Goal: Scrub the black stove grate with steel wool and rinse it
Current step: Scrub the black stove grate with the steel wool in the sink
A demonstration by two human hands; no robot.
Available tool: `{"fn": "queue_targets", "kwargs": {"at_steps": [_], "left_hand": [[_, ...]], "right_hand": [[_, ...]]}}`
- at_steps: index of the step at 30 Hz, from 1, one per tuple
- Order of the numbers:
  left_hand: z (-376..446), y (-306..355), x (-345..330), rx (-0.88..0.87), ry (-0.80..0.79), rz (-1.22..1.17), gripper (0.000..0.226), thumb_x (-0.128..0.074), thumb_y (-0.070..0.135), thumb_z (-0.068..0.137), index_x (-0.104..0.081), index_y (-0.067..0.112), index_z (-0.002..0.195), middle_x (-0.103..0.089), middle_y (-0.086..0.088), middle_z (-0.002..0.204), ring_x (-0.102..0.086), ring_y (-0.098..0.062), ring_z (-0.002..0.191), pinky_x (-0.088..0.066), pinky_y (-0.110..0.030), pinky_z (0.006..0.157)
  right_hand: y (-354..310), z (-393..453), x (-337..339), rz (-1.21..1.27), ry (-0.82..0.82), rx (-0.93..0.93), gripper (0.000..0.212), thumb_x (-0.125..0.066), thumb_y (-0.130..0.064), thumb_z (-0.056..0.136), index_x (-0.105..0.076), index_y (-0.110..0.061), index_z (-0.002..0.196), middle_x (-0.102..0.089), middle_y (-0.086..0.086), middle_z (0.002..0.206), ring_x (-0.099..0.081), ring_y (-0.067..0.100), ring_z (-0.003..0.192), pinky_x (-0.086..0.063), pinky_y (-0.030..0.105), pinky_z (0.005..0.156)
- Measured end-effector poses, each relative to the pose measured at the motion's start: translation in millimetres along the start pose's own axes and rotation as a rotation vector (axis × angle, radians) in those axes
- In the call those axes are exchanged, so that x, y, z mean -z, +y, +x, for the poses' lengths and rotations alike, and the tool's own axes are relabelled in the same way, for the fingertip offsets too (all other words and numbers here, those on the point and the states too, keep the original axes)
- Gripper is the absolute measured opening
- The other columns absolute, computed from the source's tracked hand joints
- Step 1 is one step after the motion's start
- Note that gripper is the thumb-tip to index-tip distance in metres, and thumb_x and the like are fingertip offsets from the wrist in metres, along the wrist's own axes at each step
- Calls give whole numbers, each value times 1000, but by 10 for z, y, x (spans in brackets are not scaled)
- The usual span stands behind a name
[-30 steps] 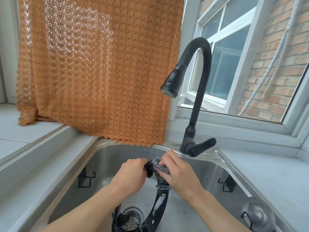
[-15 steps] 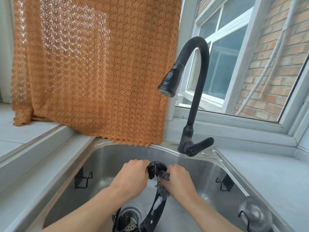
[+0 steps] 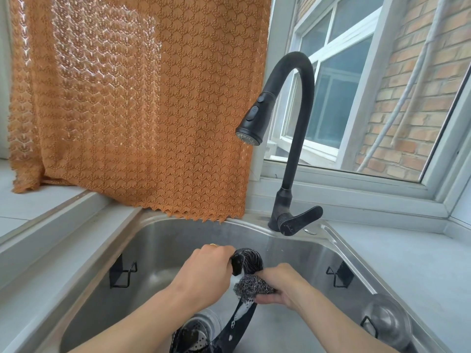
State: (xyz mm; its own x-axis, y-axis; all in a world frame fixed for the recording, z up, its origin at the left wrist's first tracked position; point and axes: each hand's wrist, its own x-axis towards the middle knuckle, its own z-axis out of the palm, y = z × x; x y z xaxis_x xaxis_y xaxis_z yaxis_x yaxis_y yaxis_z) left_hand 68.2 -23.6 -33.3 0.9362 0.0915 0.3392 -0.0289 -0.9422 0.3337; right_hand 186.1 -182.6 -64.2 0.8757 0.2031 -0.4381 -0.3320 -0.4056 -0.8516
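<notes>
The black stove grate stands on edge inside the steel sink, its curved rim flecked with white suds. My left hand grips the grate's top end. My right hand holds a grey wad of steel wool and presses it against the rim just below the top. The grate's lower part runs down past the drain strainer and out of the frame.
A black pull-down faucet arches over the sink's back, no water running, its lever pointing right. An orange lace curtain hangs over the back left rim. Black wire hooks sit on both sink walls. A domed stopper lies at right.
My right hand slid the steel wool down the grate's rim, from the top end to a spot lower on it. The left hand kept its hold.
</notes>
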Motion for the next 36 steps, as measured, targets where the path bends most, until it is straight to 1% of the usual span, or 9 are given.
{"fn": "queue_targets", "kwargs": {"at_steps": [2, 7, 11, 16, 20, 22, 25, 30, 36], "left_hand": [[-4, 1, 2, -8, 1, 10, 21, -40, 18, 102, -58, 18, 93, -57, 0, 79, -58, -30, 78, -51, -44, 75], [9, -75, 9, 25, 4, -23, 21, -39, 17, 101, -59, 17, 91, -60, -2, 77, -58, -31, 75, -52, -45, 72], [14, -117, 13, 47, 17, -43, 21, -39, 15, 101, -56, 14, 89, -57, -2, 74, -57, -32, 73, -43, -40, 66], [30, -161, 19, 77, 23, -60, 21, -39, 14, 101, -52, 11, 84, -58, -4, 75, -56, -35, 76, -35, -39, 63], [30, -173, 39, 95, 21, -58, 19, -41, 14, 101, -54, 12, 87, -59, -3, 79, -53, -33, 75, -35, -39, 63], [33, -194, 45, 113, 17, -69, 19, -41, 14, 100, -57, 12, 90, -64, -5, 83, -56, -33, 78, -39, -40, 65], [39, -222, 60, 117, 8, -74, 21, -42, 16, 101, -61, 15, 93, -68, -5, 88, -61, -33, 82, -47, -40, 70], [41, -207, 70, 89, -5, -82, 23, -44, 17, 101, -59, 26, 86, -69, -3, 89, -62, -33, 84, -42, -38, 66], [26, -214, 70, 46, -9, -119, 20, -46, 17, 103, -62, 20, 92, -69, -3, 87, -61, -32, 82, -40, -37, 64]], "right_hand": [[-4, -17, 4, 43, -24, 5, 26, -79, 2, 78, -68, 13, 100, -75, 25, 87, -74, 36, 66, -62, 39, 60], [-63, -56, -58, 148, -3, 65, 33, -77, 5, 80, -61, 13, 107, -71, 29, 102, -75, 36, 82, -62, 40, 57], [-177, -141, -115, 164, 23, 179, 28, -80, 2, 78, -67, 15, 99, -73, 28, 93, -74, 28, 66, -59, 34, 52], [-236, -262, -150, 34, -36, 378, 19, -84, -15, 80, -78, 1, 86, -77, 19, 86, -76, 33, 81, -64, 47, 75], [-268, -400, -183, -125, -7, 585, 24, -85, -31, 75, -79, -12, 89, -78, 9, 88, -74, 32, 86, -58, 44, 84], [-305, -452, -167, -240, 30, 693, 21, -85, -36, 72, -79, -23, 87, -77, -6, 84, -73, 15, 80, -59, 37, 82], [-336, -562, -125, -302, 127, 815, 12, -86, -31, 77, -77, -33, 84, -69, -28, 73, -61, -3, 63, -44, 12, 65], [-267, -623, -93, -324, 222, 1037, 19, -83, -23, 80, -73, -33, 93, -69, -25, 95, -62, -6, 99, -41, 6, 84], [-288, -581, -48, -409, 136, 1211, 23, -76, -16, 88, -77, -30, 106, -67, -20, 111, -62, 1, 113, -41, 14, 100]]}}
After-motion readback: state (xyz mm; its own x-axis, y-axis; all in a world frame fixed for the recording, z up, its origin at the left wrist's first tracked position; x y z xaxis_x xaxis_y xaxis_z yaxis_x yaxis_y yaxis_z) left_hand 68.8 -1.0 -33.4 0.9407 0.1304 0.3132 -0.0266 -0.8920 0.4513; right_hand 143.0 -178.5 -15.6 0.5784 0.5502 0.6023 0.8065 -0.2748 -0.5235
